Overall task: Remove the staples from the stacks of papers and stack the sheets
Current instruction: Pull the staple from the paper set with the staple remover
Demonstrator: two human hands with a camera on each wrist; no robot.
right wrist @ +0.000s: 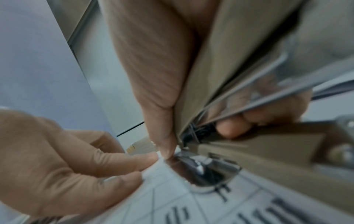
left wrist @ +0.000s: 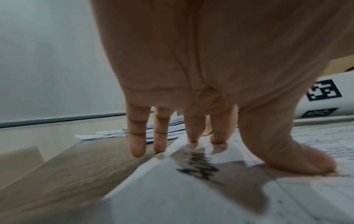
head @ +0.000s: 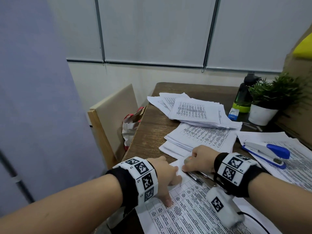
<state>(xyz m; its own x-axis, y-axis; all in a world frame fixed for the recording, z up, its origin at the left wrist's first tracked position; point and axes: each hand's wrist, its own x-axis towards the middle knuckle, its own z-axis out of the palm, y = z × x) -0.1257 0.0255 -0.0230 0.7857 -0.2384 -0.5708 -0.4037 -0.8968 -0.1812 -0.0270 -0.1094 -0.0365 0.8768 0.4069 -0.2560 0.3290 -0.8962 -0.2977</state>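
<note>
The left hand [head: 166, 176] is pressing flat, fingers spread, on the printed paper [head: 194, 215] lying on the table [head: 148, 132]. The right hand [head: 199, 160] is squeezing what looks like a metal staple remover [right wrist: 203, 168] at the paper's top corner.

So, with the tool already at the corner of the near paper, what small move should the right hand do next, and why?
Probably lever the metal tool up a little to lift the staple. The right hand grips the tool, with its tip at the corner of the near stapled sheets. The left hand presses these sheets flat on the table with straight fingers. The staple itself is not clearly visible.
</note>
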